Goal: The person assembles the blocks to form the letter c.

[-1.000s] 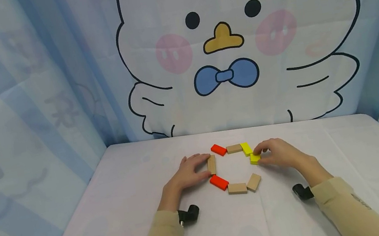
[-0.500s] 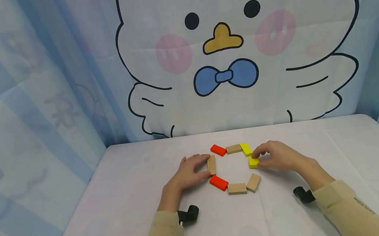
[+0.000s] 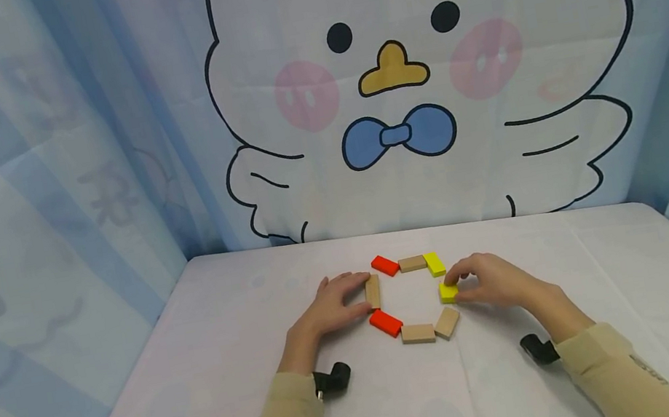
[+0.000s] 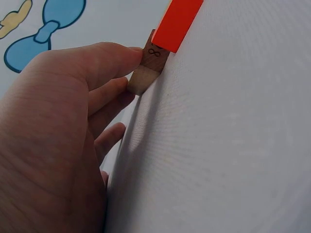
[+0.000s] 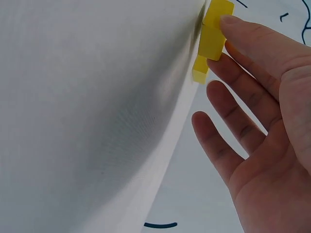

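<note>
Small rectangular blocks lie flat in a ring on the table in the head view. At the ring's left side my left hand (image 3: 332, 306) holds a plain wooden block (image 3: 373, 293) between thumb and fingers; the left wrist view shows a printed mark on this wooden block (image 4: 154, 57). On the right side my right hand (image 3: 494, 280) pinches a yellow block (image 3: 448, 293) by thumb and forefinger, its other fingers spread. Another yellow block (image 3: 435, 264) lies behind it, apart from it. A wooden block (image 3: 447, 323) lies in front of the held yellow one.
Around the ring also lie a front red block (image 3: 386, 323), a front wooden block (image 3: 418, 334), a back red block (image 3: 385, 265) and a back wooden block (image 3: 412, 264). A white cloth covers the table (image 3: 208, 407). A printed curtain (image 3: 411, 188) hangs behind.
My right hand has drawn the yellow block toward me, opening a gap to the yellow block behind it. My left hand and the other blocks have stayed in place.
</note>
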The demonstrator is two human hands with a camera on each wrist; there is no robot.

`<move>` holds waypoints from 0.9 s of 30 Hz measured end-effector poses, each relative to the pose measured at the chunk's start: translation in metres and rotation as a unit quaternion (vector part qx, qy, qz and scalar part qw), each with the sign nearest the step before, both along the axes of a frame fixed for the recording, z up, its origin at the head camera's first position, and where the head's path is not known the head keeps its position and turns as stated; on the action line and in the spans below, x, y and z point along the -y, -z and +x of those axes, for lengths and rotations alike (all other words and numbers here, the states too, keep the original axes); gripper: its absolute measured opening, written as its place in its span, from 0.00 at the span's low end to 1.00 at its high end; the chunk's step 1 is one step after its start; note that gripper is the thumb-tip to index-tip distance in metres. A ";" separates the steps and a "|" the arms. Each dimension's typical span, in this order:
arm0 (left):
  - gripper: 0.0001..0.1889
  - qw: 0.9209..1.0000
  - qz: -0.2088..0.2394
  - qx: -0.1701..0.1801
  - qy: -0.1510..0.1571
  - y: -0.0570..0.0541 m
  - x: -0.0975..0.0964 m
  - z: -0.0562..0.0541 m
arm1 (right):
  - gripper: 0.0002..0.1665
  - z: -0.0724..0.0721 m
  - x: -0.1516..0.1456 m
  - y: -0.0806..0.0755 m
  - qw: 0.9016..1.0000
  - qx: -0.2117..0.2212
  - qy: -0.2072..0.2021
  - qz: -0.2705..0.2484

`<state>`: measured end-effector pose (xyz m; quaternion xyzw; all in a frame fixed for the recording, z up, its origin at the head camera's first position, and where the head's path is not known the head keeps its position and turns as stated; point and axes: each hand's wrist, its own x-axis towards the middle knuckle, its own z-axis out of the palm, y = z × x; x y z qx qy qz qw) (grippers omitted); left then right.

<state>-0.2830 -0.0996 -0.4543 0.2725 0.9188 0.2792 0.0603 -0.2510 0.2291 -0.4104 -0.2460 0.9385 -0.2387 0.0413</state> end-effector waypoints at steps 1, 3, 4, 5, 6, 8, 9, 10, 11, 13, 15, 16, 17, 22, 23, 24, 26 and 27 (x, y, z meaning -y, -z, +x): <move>0.33 1.000 -0.002 0.001 0.000 0.000 0.000 0.000 | 0.13 0.000 0.000 0.000 1.000 0.000 -0.001 0.000; 0.33 1.000 0.000 0.000 0.002 0.001 0.000 0.000 | 0.13 0.001 0.000 0.001 1.000 0.002 0.000 0.001; 0.33 1.000 -0.001 0.000 0.002 0.001 0.000 0.000 | 0.13 0.001 0.000 0.001 1.000 0.002 -0.001 0.001; 0.33 1.000 -0.003 0.001 0.002 0.001 0.000 -0.001 | 0.13 0.001 0.000 0.002 1.000 0.002 0.000 0.003; 0.33 1.000 -0.004 0.000 0.003 0.001 0.000 -0.001 | 0.13 0.001 0.000 0.002 1.000 0.003 0.000 0.004; 0.33 1.000 -0.005 -0.001 0.003 0.002 0.000 -0.002 | 0.13 0.002 0.000 0.003 1.000 0.004 0.002 0.005; 0.34 1.000 -0.006 -0.002 0.003 0.002 0.000 -0.002 | 0.13 0.002 -0.001 0.003 1.000 0.003 -0.001 0.005; 0.34 1.000 -0.006 -0.002 0.003 0.002 0.000 -0.002 | 0.13 0.002 -0.001 0.003 1.000 0.002 -0.002 0.005; 0.34 1.000 -0.004 -0.003 0.003 0.002 0.000 -0.002 | 0.13 0.002 -0.001 0.003 1.000 0.001 -0.004 0.005; 0.34 1.000 -0.002 -0.004 0.002 0.002 0.001 -0.002 | 0.13 0.002 -0.001 0.003 1.000 0.002 -0.004 0.004; 0.34 1.000 -0.002 -0.003 0.002 0.001 0.001 -0.001 | 0.13 0.002 -0.001 0.003 1.000 0.002 -0.005 0.004; 0.34 1.000 -0.002 -0.003 0.001 0.001 0.001 -0.001 | 0.14 0.003 -0.001 0.003 1.000 0.003 -0.005 0.004; 0.34 1.000 -0.002 -0.002 0.001 0.001 0.001 -0.001 | 0.14 0.003 -0.001 0.002 1.000 0.004 -0.005 0.004; 0.34 1.000 0.000 0.000 0.002 -0.001 0.001 0.000 | 0.14 0.003 0.000 0.002 1.000 0.008 -0.002 0.006; 0.34 1.000 0.001 -0.001 0.003 -0.001 0.001 0.000 | 0.14 0.003 0.000 0.003 1.000 0.009 -0.001 0.007; 0.34 1.000 0.000 0.000 0.003 -0.001 0.001 0.000 | 0.14 0.004 0.000 0.003 1.000 0.010 -0.001 0.008; 0.34 1.000 0.001 -0.001 0.004 -0.001 0.001 0.000 | 0.14 0.004 0.000 0.003 1.000 0.011 0.000 0.009; 0.34 1.000 0.001 -0.001 0.005 0.000 0.001 0.000 | 0.14 0.005 0.000 0.003 1.000 0.012 0.000 0.009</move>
